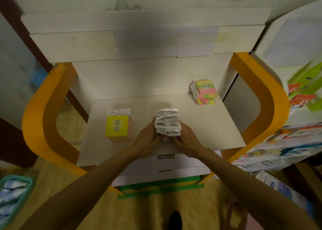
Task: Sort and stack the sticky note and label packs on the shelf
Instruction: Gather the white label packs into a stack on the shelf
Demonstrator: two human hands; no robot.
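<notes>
Both hands squared up the white label packs at the middle of the shelf.

From the head camera, looking down, the left hand (pixel 150 137) and the right hand (pixel 185 137) pressed in on either side of the white label packs (pixel 167 121), fingers curled round the near end of the pile, which rested on the white shelf (pixel 209 125) near its front edge. The packs were fanned and uneven, so the two-sided hold looked meant to push them into a straight stack. A stack of yellow sticky notes (pixel 118 127) sat just to the left, apart from the hands, and a pink and green sticky note pile (pixel 205 92) stood far right by the back wall, probably so each kind kept its own spot. Orange shelf frames (pixel 34 121) curved round both sides.
</notes>
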